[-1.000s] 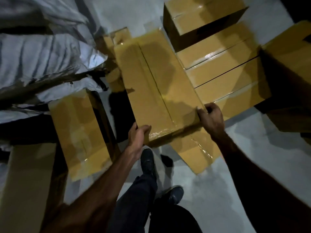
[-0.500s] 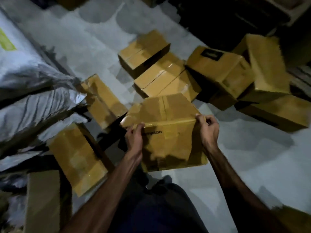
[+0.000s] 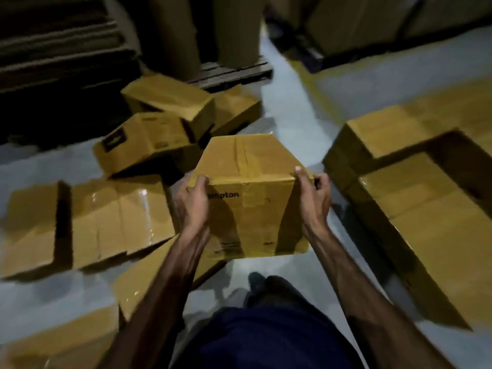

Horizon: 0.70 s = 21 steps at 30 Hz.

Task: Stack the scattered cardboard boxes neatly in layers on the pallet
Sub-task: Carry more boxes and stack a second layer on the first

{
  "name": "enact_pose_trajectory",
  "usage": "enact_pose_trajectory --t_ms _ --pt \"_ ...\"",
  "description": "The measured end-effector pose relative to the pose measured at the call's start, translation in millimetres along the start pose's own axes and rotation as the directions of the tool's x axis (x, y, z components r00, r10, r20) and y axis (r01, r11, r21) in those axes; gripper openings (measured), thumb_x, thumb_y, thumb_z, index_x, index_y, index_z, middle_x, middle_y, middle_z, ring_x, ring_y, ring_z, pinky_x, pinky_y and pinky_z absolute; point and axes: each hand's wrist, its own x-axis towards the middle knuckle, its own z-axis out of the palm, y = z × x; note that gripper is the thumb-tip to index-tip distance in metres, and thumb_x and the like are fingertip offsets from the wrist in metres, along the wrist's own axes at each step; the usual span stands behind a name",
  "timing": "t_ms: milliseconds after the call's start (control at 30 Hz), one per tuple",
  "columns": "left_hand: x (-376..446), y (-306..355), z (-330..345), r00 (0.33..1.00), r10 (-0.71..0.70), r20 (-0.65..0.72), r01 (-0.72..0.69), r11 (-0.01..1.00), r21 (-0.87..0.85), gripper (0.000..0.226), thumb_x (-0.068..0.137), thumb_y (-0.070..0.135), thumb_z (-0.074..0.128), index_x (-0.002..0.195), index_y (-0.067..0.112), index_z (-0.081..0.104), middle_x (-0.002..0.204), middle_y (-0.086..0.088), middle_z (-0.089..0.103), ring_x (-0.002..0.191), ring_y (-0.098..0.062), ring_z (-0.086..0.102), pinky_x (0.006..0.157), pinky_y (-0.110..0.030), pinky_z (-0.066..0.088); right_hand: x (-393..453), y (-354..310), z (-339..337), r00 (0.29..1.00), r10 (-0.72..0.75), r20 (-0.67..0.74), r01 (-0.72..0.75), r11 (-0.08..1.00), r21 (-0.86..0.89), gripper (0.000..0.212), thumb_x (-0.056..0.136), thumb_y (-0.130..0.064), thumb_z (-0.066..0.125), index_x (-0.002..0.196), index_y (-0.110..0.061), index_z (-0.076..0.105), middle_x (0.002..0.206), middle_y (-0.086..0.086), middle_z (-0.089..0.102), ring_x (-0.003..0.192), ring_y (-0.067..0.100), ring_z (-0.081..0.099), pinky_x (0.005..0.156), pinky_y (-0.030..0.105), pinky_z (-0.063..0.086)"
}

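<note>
Box (image 3: 253, 209) gripped by left hand (image 3: 190, 201), right hand (image 3: 312, 195); loose boxes (image 3: 149, 145) on floor ahead.

Matt brown cardboard box (image 3: 250, 198); glossy tape on floor boxes (image 3: 119, 217).

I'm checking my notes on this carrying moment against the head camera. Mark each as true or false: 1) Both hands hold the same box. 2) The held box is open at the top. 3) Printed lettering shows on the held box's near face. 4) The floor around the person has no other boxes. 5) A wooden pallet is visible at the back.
1) True: the left hand and right hand grip opposite sides of the held box.
2) False: its top is closed and taped along the seam.
3) True: dark lettering is partly covered by the left hand.
4) False: several lie scattered, such as the tilted box to the left.
5) True: the wooden pallet sits under tall cartons.
</note>
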Motion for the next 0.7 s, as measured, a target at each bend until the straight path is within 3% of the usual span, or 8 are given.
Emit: enact_pose_trajectory --t_ms 100,167,267,333,433,600,700 --pt "-17.2 14.2 27.5 0.986 0.0 0.164 -0.009 0.999 0.053 0.025 0.095 0.035 0.064 0.115 0.025 0.073 0.09 0.012 0.069 0.084 -0.01 0.062 0.063 -0.029 0.044 -17.5 -2.2 -46.0 0.979 0.045 -0.201 -0.039 0.999 0.031 0.042 0.08 -0.065 0.07 0.092 -0.026 0.06 0.1 -0.003 0.065 0.093 0.019 0.061 0.087 0.046 0.054" --pt "-28.0 15.2 50.1 0.956 0.008 0.294 -0.04 0.994 0.105 0.046 0.087 0.043 0.065 0.123 0.014 0.072 0.083 0.009 0.067 0.076 -0.011 0.062 0.061 -0.031 0.043 -29.8 1.8 -77.7 0.948 0.091 -0.306 -0.08 0.996 0.047 0.039 0.085 -0.061 0.071 0.098 -0.026 0.06 0.102 -0.008 0.06 0.097 0.019 0.06 0.091 0.051 0.055" --pt "-42.0 7.2 86.6 0.896 -0.014 0.443 -0.076 0.98 0.184 0.07 0.071 0.055 0.063 0.126 0.013 0.067 0.089 0.0 0.072 0.09 -0.026 0.068 0.072 -0.04 0.052 -46.9 16.2 -120.9 0.886 0.156 -0.437 -0.148 0.988 0.053 0.04 0.09 -0.06 0.069 0.107 -0.026 0.058 0.103 -0.015 0.052 0.105 0.022 0.057 0.093 0.05 0.054" --pt "-55.9 -0.5 115.2 0.852 -0.053 0.521 -0.081 0.97 0.231 0.065 0.068 0.058 0.064 0.121 0.02 0.072 0.103 -0.006 0.077 0.101 -0.031 0.071 0.087 -0.051 0.059 -56.1 25.9 -150.3 0.823 0.2 -0.532 -0.183 0.979 0.084 0.037 0.093 -0.056 0.069 0.108 -0.025 0.057 0.106 -0.009 0.053 0.105 0.022 0.056 0.089 0.044 0.052" --pt "-78.9 -12.0 156.9 0.771 -0.08 0.631 -0.124 0.954 0.273 0.057 0.068 0.058 0.066 0.114 0.025 0.076 0.107 -0.007 0.078 0.105 -0.035 0.071 0.093 -0.057 0.059 -62.5 38.2 -189.0 0.716 0.254 -0.651 -0.22 0.966 0.134 0.039 0.094 -0.053 0.068 0.11 -0.019 0.059 0.108 -0.001 0.057 0.099 0.021 0.056 0.075 0.035 0.043" --pt "-124.2 -14.1 233.6 0.649 -0.13 0.75 -0.195 0.924 0.329 0.065 0.064 0.058 0.062 0.117 0.022 0.075 0.111 -0.008 0.076 0.107 -0.035 0.068 0.097 -0.055 0.057 -46.8 51.9 -246.5 0.586 0.312 -0.748 -0.241 0.948 0.207 0.035 0.094 -0.047 0.07 0.108 -0.017 0.06 0.093 -0.01 0.053 0.088 0.018 0.054 0.077 0.034 0.039" --pt "-147.5 -8.7 278.2 0.6 -0.136 0.788 -0.225 0.917 0.329 0.062 0.064 0.058 0.06 0.113 0.026 0.078 0.106 0.0 0.077 0.101 -0.027 0.069 0.093 -0.049 0.06 -18.5 58.0 -272.2 0.532 0.33 -0.78 -0.234 0.942 0.239 0.037 0.091 -0.049 0.071 0.105 -0.016 0.061 0.105 0.004 0.063 0.096 0.025 0.058 0.074 0.034 0.038"
